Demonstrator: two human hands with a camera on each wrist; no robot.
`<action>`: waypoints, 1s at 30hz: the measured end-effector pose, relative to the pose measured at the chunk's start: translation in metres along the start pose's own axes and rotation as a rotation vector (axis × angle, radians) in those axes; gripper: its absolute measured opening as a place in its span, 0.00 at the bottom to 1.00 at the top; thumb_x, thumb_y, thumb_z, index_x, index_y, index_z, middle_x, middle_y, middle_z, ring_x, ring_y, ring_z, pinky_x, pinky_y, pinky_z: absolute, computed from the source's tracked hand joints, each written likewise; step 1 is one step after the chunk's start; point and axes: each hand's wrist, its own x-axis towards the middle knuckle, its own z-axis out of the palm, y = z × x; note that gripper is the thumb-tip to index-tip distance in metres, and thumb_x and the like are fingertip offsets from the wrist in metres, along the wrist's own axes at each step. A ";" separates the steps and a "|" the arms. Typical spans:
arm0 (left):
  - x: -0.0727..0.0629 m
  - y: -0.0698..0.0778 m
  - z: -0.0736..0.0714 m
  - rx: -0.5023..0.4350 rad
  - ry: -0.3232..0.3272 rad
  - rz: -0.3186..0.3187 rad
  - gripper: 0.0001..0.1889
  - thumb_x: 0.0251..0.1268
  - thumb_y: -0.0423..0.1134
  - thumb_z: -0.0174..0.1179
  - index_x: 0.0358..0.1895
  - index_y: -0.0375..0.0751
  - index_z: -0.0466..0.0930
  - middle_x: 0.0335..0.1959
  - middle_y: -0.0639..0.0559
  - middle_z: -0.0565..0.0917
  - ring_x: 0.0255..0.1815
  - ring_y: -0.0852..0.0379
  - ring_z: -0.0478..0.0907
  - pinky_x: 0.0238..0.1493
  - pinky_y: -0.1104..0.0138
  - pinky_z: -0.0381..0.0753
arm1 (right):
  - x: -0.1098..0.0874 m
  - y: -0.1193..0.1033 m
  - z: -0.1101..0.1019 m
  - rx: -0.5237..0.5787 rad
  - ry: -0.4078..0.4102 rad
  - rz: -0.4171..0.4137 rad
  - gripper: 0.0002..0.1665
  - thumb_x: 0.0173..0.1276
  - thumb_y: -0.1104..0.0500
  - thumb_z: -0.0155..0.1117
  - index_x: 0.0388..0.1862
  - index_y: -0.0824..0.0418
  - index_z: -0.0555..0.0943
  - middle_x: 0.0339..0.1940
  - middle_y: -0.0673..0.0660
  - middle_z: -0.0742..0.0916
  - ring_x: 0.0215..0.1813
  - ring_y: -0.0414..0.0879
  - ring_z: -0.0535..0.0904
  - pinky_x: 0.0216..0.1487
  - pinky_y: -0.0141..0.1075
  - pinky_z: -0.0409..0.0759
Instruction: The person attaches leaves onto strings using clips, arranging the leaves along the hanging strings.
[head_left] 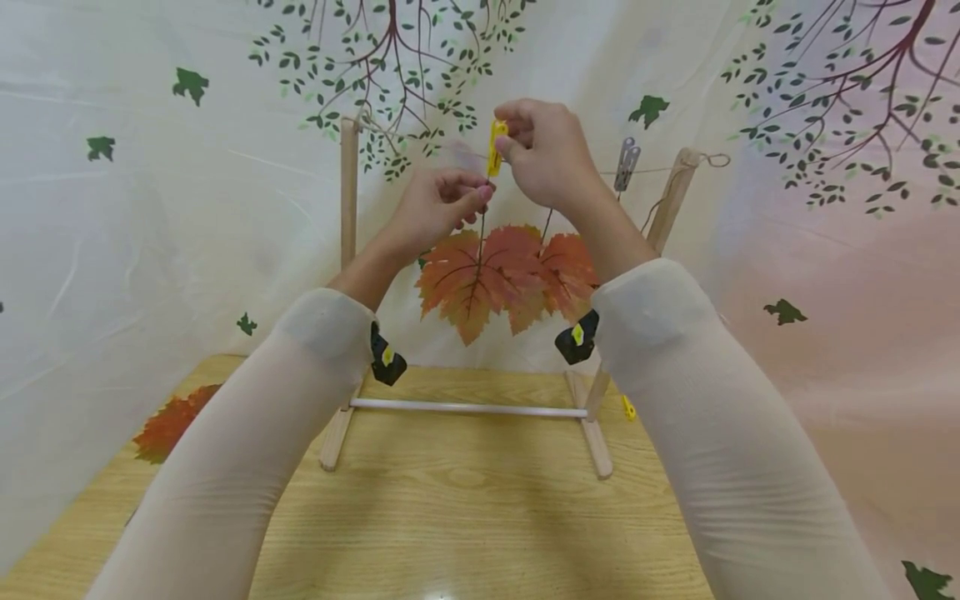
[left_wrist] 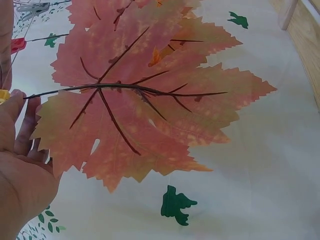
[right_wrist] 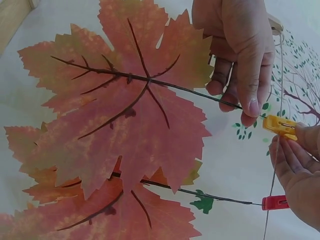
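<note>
My left hand (head_left: 442, 204) pinches the dark stem of an orange-red artificial maple leaf (head_left: 480, 279) between thumb and fingers, close to its top end. Just above, my right hand (head_left: 547, 150) holds a yellow clothespin (head_left: 495, 148) at the string. In the right wrist view the stem tip meets the clothespin (right_wrist: 280, 126); whether it is clamped I cannot tell. Behind hangs a second maple leaf (head_left: 570, 267), partly covered by the first. A red clothespin (right_wrist: 275, 202) grips that leaf's stem on the string (right_wrist: 273, 180).
The string spans two wooden posts (head_left: 348, 192), joined low down by a white rod (head_left: 465, 407). A grey clothespin (head_left: 627, 165) sits on the string near the right post (head_left: 675, 196). On the table (head_left: 465, 500) lie another maple leaf (head_left: 172, 425) and a yellow clothespin (head_left: 628, 407).
</note>
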 end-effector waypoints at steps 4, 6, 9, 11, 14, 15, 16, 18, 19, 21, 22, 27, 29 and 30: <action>-0.001 0.000 0.001 0.009 -0.002 -0.015 0.17 0.77 0.43 0.60 0.55 0.32 0.84 0.40 0.42 0.86 0.36 0.48 0.79 0.37 0.65 0.78 | -0.001 0.002 0.000 0.011 -0.001 -0.007 0.28 0.82 0.56 0.54 0.77 0.56 0.69 0.69 0.55 0.79 0.66 0.42 0.77 0.61 0.31 0.77; -0.001 0.000 0.002 0.012 -0.003 -0.020 0.17 0.77 0.43 0.60 0.55 0.32 0.84 0.40 0.43 0.86 0.38 0.47 0.79 0.38 0.65 0.78 | -0.001 0.002 0.000 0.021 -0.003 -0.008 0.28 0.82 0.56 0.54 0.78 0.57 0.69 0.68 0.55 0.79 0.66 0.42 0.77 0.62 0.31 0.77; -0.002 0.000 0.003 0.007 -0.007 -0.028 0.17 0.77 0.44 0.60 0.55 0.32 0.84 0.41 0.42 0.85 0.38 0.47 0.79 0.40 0.65 0.78 | -0.002 0.003 0.000 0.028 -0.004 -0.018 0.28 0.82 0.57 0.55 0.77 0.58 0.69 0.67 0.56 0.80 0.66 0.42 0.78 0.62 0.31 0.78; -0.003 -0.001 0.003 0.000 -0.009 -0.033 0.17 0.77 0.44 0.60 0.55 0.32 0.84 0.42 0.40 0.85 0.38 0.48 0.79 0.41 0.65 0.78 | -0.002 0.004 0.000 0.034 -0.003 -0.024 0.28 0.81 0.57 0.55 0.77 0.58 0.69 0.67 0.56 0.80 0.65 0.42 0.79 0.62 0.32 0.78; -0.005 -0.002 0.004 -0.006 -0.008 -0.033 0.17 0.77 0.43 0.60 0.55 0.31 0.83 0.44 0.38 0.85 0.38 0.49 0.79 0.42 0.65 0.79 | -0.003 0.004 0.000 0.031 -0.002 -0.035 0.28 0.81 0.57 0.55 0.77 0.59 0.69 0.66 0.56 0.81 0.65 0.42 0.79 0.61 0.31 0.78; -0.005 -0.003 0.004 -0.007 -0.007 -0.032 0.17 0.77 0.43 0.60 0.55 0.31 0.83 0.44 0.38 0.85 0.39 0.50 0.79 0.42 0.64 0.79 | -0.003 0.004 0.000 0.028 -0.001 -0.040 0.28 0.81 0.57 0.56 0.76 0.59 0.69 0.66 0.56 0.81 0.65 0.42 0.79 0.62 0.31 0.77; -0.005 -0.003 0.004 -0.009 -0.007 -0.028 0.17 0.78 0.43 0.59 0.55 0.31 0.83 0.44 0.37 0.85 0.39 0.50 0.79 0.42 0.64 0.79 | -0.003 0.004 0.000 0.025 0.001 -0.044 0.28 0.81 0.57 0.56 0.76 0.59 0.69 0.67 0.55 0.81 0.65 0.42 0.79 0.62 0.30 0.77; -0.005 -0.004 0.004 -0.011 -0.008 -0.025 0.17 0.78 0.42 0.59 0.55 0.30 0.83 0.45 0.38 0.85 0.40 0.50 0.79 0.43 0.64 0.79 | -0.004 0.004 0.000 0.020 0.003 -0.046 0.28 0.81 0.57 0.56 0.76 0.60 0.69 0.67 0.55 0.80 0.65 0.41 0.78 0.63 0.29 0.76; -0.005 -0.005 0.004 -0.012 -0.008 -0.025 0.17 0.77 0.42 0.60 0.55 0.31 0.83 0.46 0.38 0.85 0.40 0.50 0.80 0.43 0.64 0.80 | -0.004 0.004 -0.001 0.016 0.006 -0.049 0.28 0.81 0.57 0.56 0.76 0.60 0.69 0.67 0.55 0.80 0.65 0.41 0.78 0.63 0.29 0.76; -0.006 -0.005 0.003 -0.018 -0.009 -0.027 0.16 0.77 0.42 0.60 0.54 0.32 0.83 0.46 0.38 0.85 0.41 0.49 0.80 0.45 0.63 0.80 | -0.004 0.004 -0.002 0.010 0.010 -0.051 0.28 0.81 0.57 0.57 0.76 0.60 0.69 0.68 0.55 0.80 0.66 0.40 0.78 0.64 0.28 0.75; -0.007 -0.005 0.002 -0.019 -0.007 -0.032 0.16 0.77 0.42 0.60 0.54 0.33 0.83 0.46 0.39 0.85 0.42 0.49 0.80 0.46 0.63 0.81 | -0.004 0.004 -0.002 0.006 0.012 -0.052 0.28 0.81 0.56 0.57 0.77 0.60 0.69 0.68 0.55 0.80 0.66 0.40 0.78 0.64 0.27 0.74; -0.013 -0.005 -0.003 -0.012 0.007 -0.054 0.16 0.76 0.43 0.60 0.55 0.34 0.83 0.46 0.42 0.85 0.43 0.50 0.79 0.48 0.59 0.82 | -0.006 0.002 -0.005 -0.009 0.020 -0.070 0.29 0.81 0.56 0.56 0.77 0.60 0.69 0.69 0.55 0.79 0.68 0.40 0.77 0.64 0.26 0.73; -0.015 -0.004 -0.005 -0.002 0.012 -0.050 0.16 0.77 0.43 0.60 0.55 0.34 0.83 0.45 0.42 0.85 0.42 0.50 0.79 0.48 0.59 0.81 | -0.007 0.001 -0.007 -0.014 0.029 -0.078 0.29 0.81 0.56 0.57 0.77 0.60 0.69 0.69 0.55 0.79 0.67 0.40 0.77 0.63 0.26 0.74; -0.015 -0.003 -0.006 0.004 0.014 -0.044 0.15 0.77 0.43 0.60 0.55 0.35 0.83 0.46 0.42 0.85 0.42 0.50 0.79 0.47 0.60 0.81 | -0.007 0.000 -0.008 -0.018 0.035 -0.083 0.29 0.80 0.56 0.57 0.76 0.60 0.69 0.69 0.55 0.79 0.67 0.40 0.77 0.63 0.25 0.74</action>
